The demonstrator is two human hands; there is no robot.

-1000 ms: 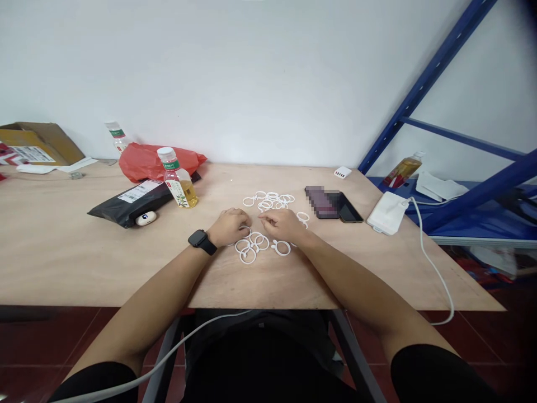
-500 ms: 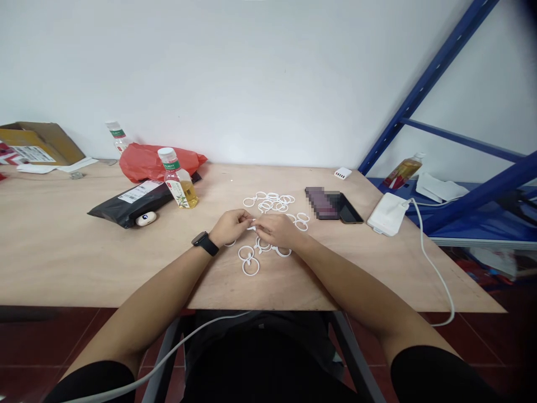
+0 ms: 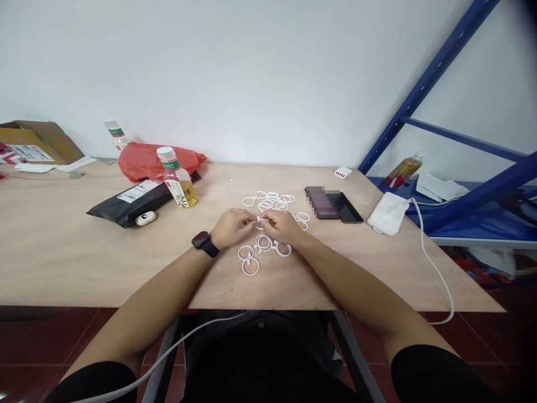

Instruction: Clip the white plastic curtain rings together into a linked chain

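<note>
My left hand (image 3: 232,225), with a black watch on the wrist, and my right hand (image 3: 283,225) meet above the wooden table (image 3: 62,252). Both pinch a small white plastic ring (image 3: 260,222) between their fingertips. Linked white rings (image 3: 250,258) lie on the table just below my hands. A loose pile of several more white rings (image 3: 272,201) sits behind them.
A yellow drink bottle (image 3: 178,179), a black parcel (image 3: 130,201), a red bag (image 3: 151,159) and a cardboard box (image 3: 33,143) are at the left. Two phones (image 3: 333,204), a white power bank (image 3: 388,212) with cable and blue shelving (image 3: 461,140) are at the right.
My hands lifted off the rings on the table and came together, pinching one ring between them. The linked rings shifted slightly toward me.
</note>
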